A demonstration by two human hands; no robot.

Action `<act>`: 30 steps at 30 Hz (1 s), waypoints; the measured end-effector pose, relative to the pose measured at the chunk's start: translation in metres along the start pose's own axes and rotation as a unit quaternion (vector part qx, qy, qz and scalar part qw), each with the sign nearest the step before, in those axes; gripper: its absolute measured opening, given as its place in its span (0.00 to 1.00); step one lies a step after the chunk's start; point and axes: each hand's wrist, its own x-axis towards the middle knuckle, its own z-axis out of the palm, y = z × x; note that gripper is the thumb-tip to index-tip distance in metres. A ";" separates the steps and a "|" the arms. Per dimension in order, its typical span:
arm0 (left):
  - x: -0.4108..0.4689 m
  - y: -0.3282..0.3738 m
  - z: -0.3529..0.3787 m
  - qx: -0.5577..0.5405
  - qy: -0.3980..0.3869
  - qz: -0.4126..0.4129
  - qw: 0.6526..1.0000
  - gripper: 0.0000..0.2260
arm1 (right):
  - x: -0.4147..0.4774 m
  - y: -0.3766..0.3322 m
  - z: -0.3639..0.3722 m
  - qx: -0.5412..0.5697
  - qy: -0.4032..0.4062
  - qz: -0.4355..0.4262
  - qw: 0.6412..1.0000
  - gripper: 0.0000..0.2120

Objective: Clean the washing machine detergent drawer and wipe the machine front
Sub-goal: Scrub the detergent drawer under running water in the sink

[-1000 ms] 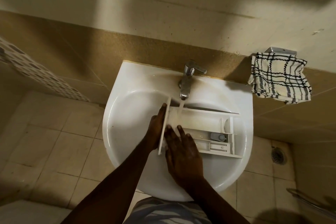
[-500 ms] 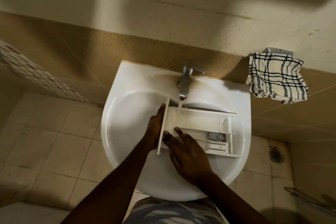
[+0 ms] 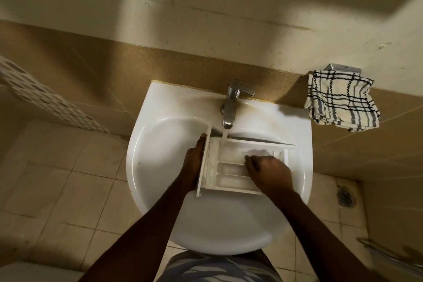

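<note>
**Fig.** L hand [image 3: 194, 162], fingers straight, braces the front panel [image 3: 203, 167] at the left end of the detergent drawer [image 3: 229, 171]. Drawer lies in sink [image 3: 160, 155], long axis left–right, far-left corner under tap [image 3: 230, 107] stream. R hand [image 3: 271, 170], fingers curled, is over the right-end compartments; can't tell if it holds anything. Unscrubbed length prob. lies to its left.

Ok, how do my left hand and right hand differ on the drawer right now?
The left hand lies flat, fingers straight, against the front panel of the drawer, from outside; the right hand bends its fingers down into a compartment. The left hand is at the drawer's left end, the right hand nearer its right end. Both touch the drawer over the sink.
</note>
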 end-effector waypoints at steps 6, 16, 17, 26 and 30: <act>-0.006 0.001 0.001 -0.015 0.021 0.003 1.000 0.40 | -0.005 -0.047 0.001 0.000 -0.017 -0.042 0.999 0.20; -0.019 0.016 -0.020 -0.015 0.035 0.083 0.996 0.26 | 0.008 -0.028 -0.002 0.082 0.177 0.021 0.981 0.14; -0.020 0.019 -0.021 -0.012 0.027 0.096 0.995 0.26 | 0.012 -0.031 -0.004 0.096 0.158 -0.002 0.983 0.16; -0.022 0.041 -0.023 0.095 0.021 0.221 0.970 0.24 | 0.033 -0.088 -0.014 0.132 0.058 -0.075 0.987 0.18; -0.016 0.043 -0.029 0.145 0.031 0.251 0.957 0.21 | 0.026 -0.087 -0.015 0.183 0.062 -0.111 0.975 0.26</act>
